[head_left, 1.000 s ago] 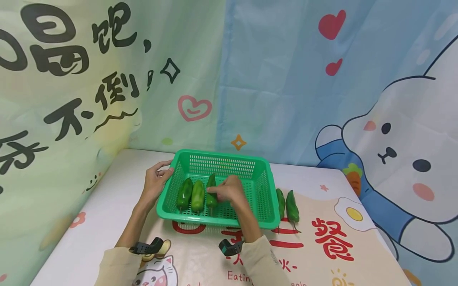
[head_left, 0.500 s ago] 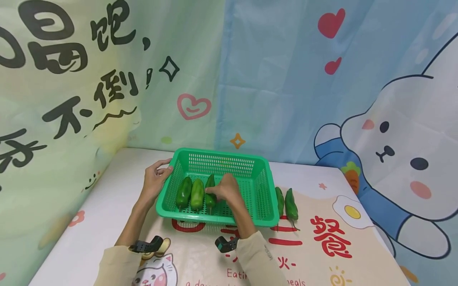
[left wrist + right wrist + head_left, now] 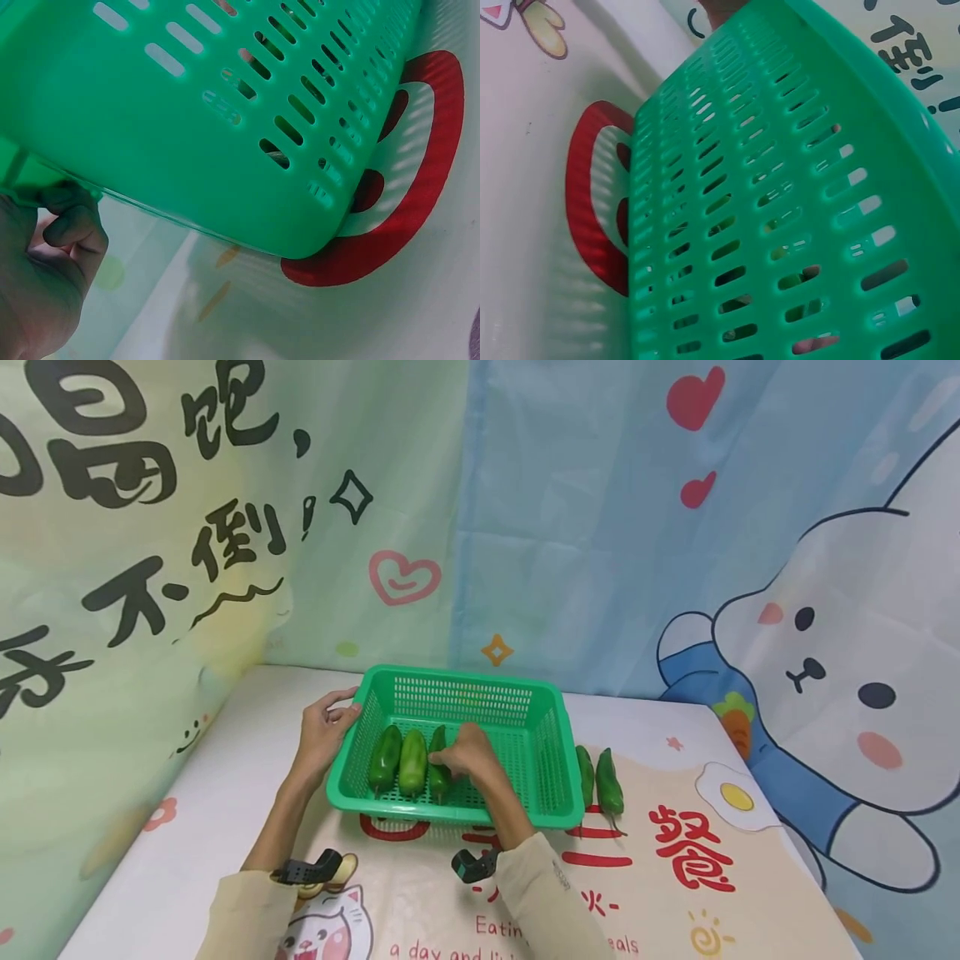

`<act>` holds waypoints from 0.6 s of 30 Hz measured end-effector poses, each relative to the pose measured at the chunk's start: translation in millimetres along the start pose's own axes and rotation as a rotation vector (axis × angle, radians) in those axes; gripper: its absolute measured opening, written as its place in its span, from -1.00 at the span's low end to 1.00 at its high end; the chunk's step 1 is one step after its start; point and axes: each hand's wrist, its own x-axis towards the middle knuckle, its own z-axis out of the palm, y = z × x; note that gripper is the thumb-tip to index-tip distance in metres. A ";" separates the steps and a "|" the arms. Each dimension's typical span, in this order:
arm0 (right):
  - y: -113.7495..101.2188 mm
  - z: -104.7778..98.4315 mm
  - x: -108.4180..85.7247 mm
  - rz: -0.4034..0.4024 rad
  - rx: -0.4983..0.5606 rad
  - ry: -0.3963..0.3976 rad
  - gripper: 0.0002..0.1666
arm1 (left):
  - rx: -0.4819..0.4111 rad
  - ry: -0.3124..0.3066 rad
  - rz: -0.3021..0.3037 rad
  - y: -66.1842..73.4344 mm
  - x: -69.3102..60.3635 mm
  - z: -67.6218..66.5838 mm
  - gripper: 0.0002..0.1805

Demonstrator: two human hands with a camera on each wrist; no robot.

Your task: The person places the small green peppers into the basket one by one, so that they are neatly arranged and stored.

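Observation:
A green plastic basket (image 3: 450,817) with slotted walls stands on the table in the head view. Its left rim is gripped by my left hand (image 3: 322,735); the left wrist view shows curled fingers of that hand (image 3: 49,285) at the rim. Inside the basket lie a dark green pepper (image 3: 386,760), a lighter one (image 3: 413,763) and a third pepper (image 3: 438,781), side by side toward the left. My right hand (image 3: 471,752) reaches over the front rim and holds the third pepper, thumb across it. Only the basket's outer wall (image 3: 780,172) fills the right wrist view, hiding that hand.
Two more green peppers, a long one (image 3: 608,783) and one partly behind the basket (image 3: 585,775), lie on the table just right of it. A printed mat (image 3: 637,927) covers the front of the table. A cartoon curtain (image 3: 540,568) hangs behind.
My right hand has shifted slightly left with the third pepper, which now lies closer to the lighter one. The left hand stays on the rim. The head view has tilted slightly.

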 end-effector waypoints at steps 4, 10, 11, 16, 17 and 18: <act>-2.4 0.8 -0.2 0.021 0.003 -0.016 -0.59 | 0.003 -0.001 0.004 1.0 0.5 0.0 -0.50; -3.7 3.3 0.9 0.027 0.006 -0.008 -0.61 | -0.002 0.003 -0.007 0.8 0.3 -0.4 -0.51; -3.5 3.5 0.9 0.022 0.012 -0.007 -0.60 | 0.000 0.005 -0.007 0.7 0.3 -0.2 -0.51; -1.5 5.2 1.3 0.015 0.032 -0.006 -0.53 | -0.005 0.003 0.000 0.2 0.6 0.4 -0.51; -1.0 5.3 1.2 0.015 0.031 -0.005 -0.52 | -0.009 0.002 0.001 0.1 0.7 0.6 -0.51; -0.5 5.3 1.1 0.016 0.032 -0.003 -0.53 | -0.011 0.000 0.002 -0.1 0.8 0.8 -0.51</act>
